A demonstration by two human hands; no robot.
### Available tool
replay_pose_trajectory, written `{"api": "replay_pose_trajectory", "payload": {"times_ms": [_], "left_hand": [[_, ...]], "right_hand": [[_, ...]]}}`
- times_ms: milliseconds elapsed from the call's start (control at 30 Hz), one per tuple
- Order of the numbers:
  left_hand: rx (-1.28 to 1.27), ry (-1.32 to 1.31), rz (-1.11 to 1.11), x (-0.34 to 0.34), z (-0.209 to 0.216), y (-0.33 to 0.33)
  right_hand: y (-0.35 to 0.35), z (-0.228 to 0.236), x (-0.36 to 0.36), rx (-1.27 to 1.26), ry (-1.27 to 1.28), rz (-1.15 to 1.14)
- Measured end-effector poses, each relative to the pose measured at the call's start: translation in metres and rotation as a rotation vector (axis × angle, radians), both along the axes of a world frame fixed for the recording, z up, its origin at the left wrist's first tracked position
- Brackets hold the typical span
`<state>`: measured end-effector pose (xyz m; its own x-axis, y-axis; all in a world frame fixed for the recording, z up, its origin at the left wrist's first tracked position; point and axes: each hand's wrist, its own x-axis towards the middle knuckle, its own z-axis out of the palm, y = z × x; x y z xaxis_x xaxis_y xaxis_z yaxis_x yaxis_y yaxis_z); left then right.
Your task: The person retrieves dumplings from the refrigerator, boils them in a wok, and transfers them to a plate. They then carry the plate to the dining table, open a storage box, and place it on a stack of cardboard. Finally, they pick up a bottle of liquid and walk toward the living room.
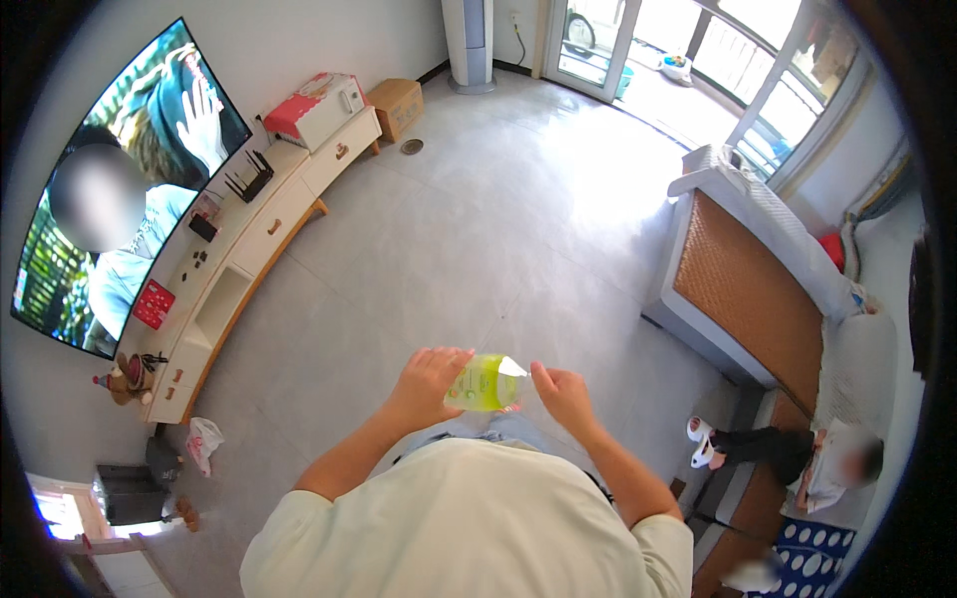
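A plastic bottle (485,383) with a clear shoulder and a yellow-green label or contents lies sideways in front of my body, its narrow end to the right. My left hand (435,382) is wrapped round its wide end. At the narrow end, my right hand (563,392) is closed with the thumb against the neck. The fingers hide the cap, so I cannot tell whether it is on the neck or loose in my grip.
Along the left wall runs a white cabinet (267,227) with a router (249,177) and a box on top, below a large television (125,189). To the right, a person (797,458) sits on a sofa (753,284). A plastic bag (203,445) lies on the floor (439,249).
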<state>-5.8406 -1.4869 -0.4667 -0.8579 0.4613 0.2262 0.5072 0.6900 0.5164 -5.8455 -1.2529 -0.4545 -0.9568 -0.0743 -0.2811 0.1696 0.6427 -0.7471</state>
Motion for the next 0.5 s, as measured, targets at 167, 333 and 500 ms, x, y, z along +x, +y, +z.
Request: {"api": "replay_pose_trajectory", "payload": {"times_ms": [167,333,500], "left_hand": [[-0.067,-0.092,0.051,-0.129,0.024,0.022],[0.11,-0.5,0.004,-0.279,0.008,0.062],[0.018,-0.377,-0.12,-0.461,0.014,0.135]], "right_hand": [[0.028,0.008,-0.147,0.194,-0.045,0.294],[0.079,-0.016,-0.301,0.228,0.478,0.44],[0.143,-0.032,-0.441,0.218,0.381,0.16]]}}
